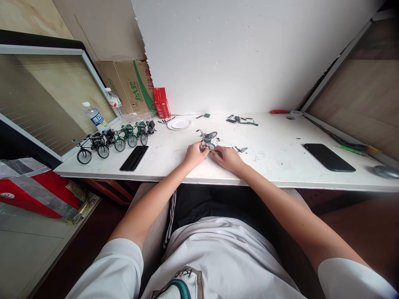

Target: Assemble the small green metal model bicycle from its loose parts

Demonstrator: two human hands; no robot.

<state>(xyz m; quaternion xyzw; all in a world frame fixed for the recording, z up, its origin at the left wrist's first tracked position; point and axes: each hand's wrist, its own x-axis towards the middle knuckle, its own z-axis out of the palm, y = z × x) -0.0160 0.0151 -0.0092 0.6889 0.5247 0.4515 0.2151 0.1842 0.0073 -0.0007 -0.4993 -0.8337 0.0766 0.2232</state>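
Note:
A small model bicycle (208, 138), dark with a green part, is at the middle of the white table. Round its near left side are the fingers of my left hand (195, 154), closed on it. My right hand (229, 158) rests on the table to the right of the bicycle, its thumb and fingertips pinched together by the near wheel. What that pinch holds, if anything, is hidden. Small loose parts (240, 149) lie just beyond my right hand.
Several finished-looking model bicycles (93, 146) stand at the left, beside a phone (134, 158). White plates (180, 123) and green and black parts (242, 120) lie farther back. Another phone (329, 157) is at the right. Bottles (95, 116) and a red box (161, 103) stand behind.

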